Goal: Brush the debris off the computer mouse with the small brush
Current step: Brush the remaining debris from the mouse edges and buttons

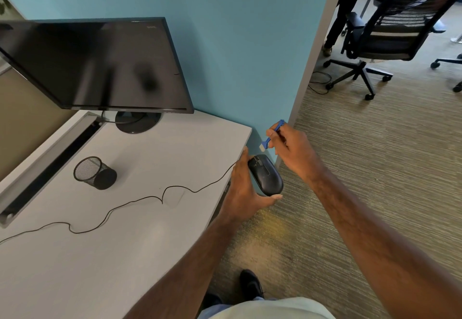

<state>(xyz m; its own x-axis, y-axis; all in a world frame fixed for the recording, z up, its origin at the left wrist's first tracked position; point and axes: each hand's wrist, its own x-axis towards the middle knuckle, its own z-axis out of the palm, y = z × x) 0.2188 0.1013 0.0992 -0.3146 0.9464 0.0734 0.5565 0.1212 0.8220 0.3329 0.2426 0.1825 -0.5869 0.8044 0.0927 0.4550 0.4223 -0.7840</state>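
**Fingers set, bristles just short of the mouse**

Fingers (271, 132) of the right hand (295, 148) pinched round the blue brush (271, 135), pen-fashion, handle end poking up past the knuckles, pale bristle tip angled down and toward the left hand. Left hand (243, 188) wrapped round the mouse (266, 175) from its left side: fingertips up by the buttons, thumb hooked under the tail end, top shell bare and facing up. Mouse held off the desk (125, 218), just past its edge, over carpet (375, 168).

Key relation: mouse directly below the bristles and slightly toward the body, near but apart, a clear gap between bristles and button end. Long axis of the mouse running from the button end, nearest the brush, down and away to the rounded tail by the left thumb. Brush shaft roughly crossways to that axis, so likely strokes: a short drop onto the wheel area, then sweeps along the shell toward the tail. Right hand the nearer and only free one; left merely steadying.

Cord (150, 197) trailing from the button end back across the desk in loose loops, slack enough not to tug. No debris discernible on the shell from this view. Mesh cup (93, 172) lying on its side and monitor (95, 64) well off to the left, out of the way.
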